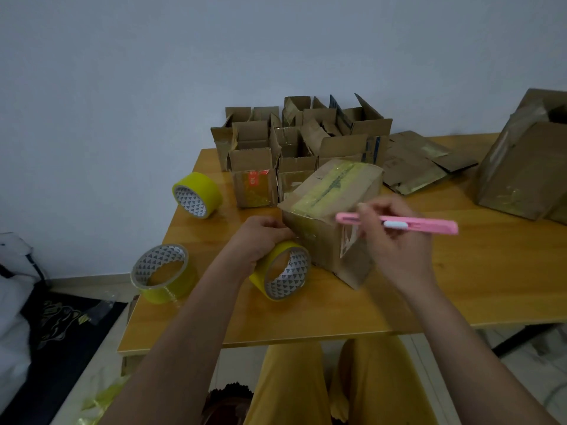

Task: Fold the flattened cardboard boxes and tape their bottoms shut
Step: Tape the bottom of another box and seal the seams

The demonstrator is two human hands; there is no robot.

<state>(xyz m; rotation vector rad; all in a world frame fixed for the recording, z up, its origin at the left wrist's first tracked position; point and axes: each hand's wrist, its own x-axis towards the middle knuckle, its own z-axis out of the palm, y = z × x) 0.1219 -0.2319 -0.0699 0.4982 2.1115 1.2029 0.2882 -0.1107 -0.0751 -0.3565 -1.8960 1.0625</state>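
While the left hand grips a half-hidden tape roll, the right hand pinches a blurred cutter.

Bare forearms, no sleeves, mustard-yellow trousers

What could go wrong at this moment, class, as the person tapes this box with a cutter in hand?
1. The pink cutter in the right hand points toward the left hand; a slip could nick it.
2. The left hand's grip on the tape roll could tug the taped box askew.
3. The far roll stands on edge and may roll off the table.
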